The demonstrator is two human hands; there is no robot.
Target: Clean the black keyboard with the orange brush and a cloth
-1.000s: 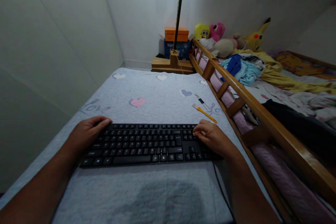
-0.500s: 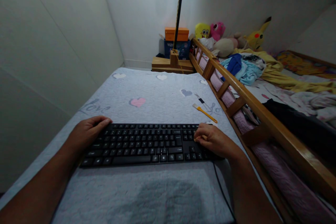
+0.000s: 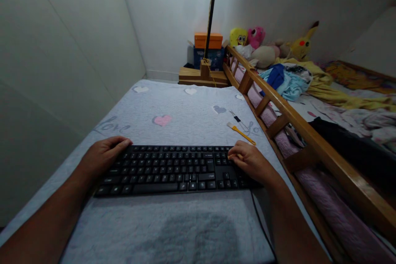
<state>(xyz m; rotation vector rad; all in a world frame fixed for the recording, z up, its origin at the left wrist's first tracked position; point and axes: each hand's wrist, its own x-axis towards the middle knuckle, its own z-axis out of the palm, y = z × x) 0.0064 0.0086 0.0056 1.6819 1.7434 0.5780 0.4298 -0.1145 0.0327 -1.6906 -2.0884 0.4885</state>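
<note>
A black computer keyboard (image 3: 167, 169) lies flat on the pale blue quilted cover (image 3: 173, 231), its keys facing up. My left hand (image 3: 107, 152) grips its far left corner, with the thumb along the edge and the other fingers mostly hidden. Over the number pad at the right end, my right hand (image 3: 249, 161) is closed with its fingertips pinched together. Whatever the pinch holds is too small and covered to make out. Beyond that hand lie a yellow-handled brush (image 3: 243, 134) and thin metal tweezers (image 3: 237, 119) with a black middle.
A wooden bed rail (image 3: 287, 111) runs along the right side, with clothes (image 3: 287, 80) and plush toys (image 3: 260, 45) behind it. A dark pole on a wooden base (image 3: 198, 75) and an orange box (image 3: 208, 40) stand at the far end. The keyboard's cable (image 3: 261, 222) trails toward me.
My right hand has shifted slightly away from me over the number pad, still pinched. The left hand and the keyboard look unmoved.
</note>
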